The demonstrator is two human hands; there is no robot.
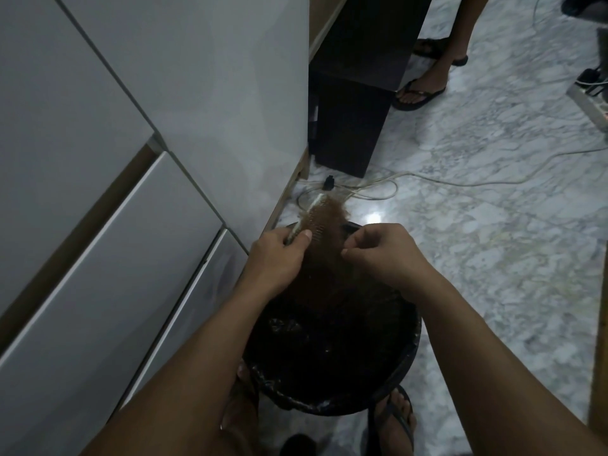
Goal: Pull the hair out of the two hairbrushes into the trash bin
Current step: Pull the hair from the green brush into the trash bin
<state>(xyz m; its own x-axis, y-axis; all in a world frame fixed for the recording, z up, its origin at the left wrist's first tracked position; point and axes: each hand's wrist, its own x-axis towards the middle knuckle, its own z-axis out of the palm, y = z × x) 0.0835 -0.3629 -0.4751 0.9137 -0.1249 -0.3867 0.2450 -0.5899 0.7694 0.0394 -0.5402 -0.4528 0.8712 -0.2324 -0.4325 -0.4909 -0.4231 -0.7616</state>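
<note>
My left hand (276, 255) grips the handle of a hairbrush (317, 213) held over a black trash bin (408, 366) lined with a dark bag. The brush head points away from me and is matted with light brown hair (329, 225). My right hand (385, 250) is beside the brush, its fingertips pinched on strands of that hair at the brush's right side. A thin veil of hair hangs from the brush down into the bin. Only one hairbrush is in view.
White cabinet doors (131, 159) stand close on the left. A dark cabinet (355, 103) is behind the bin. Cables (427, 179) trail over the marble floor, with a power strip (589, 103) at far right. Another person's sandalled feet (421, 90) stand beyond. My own feet flank the bin.
</note>
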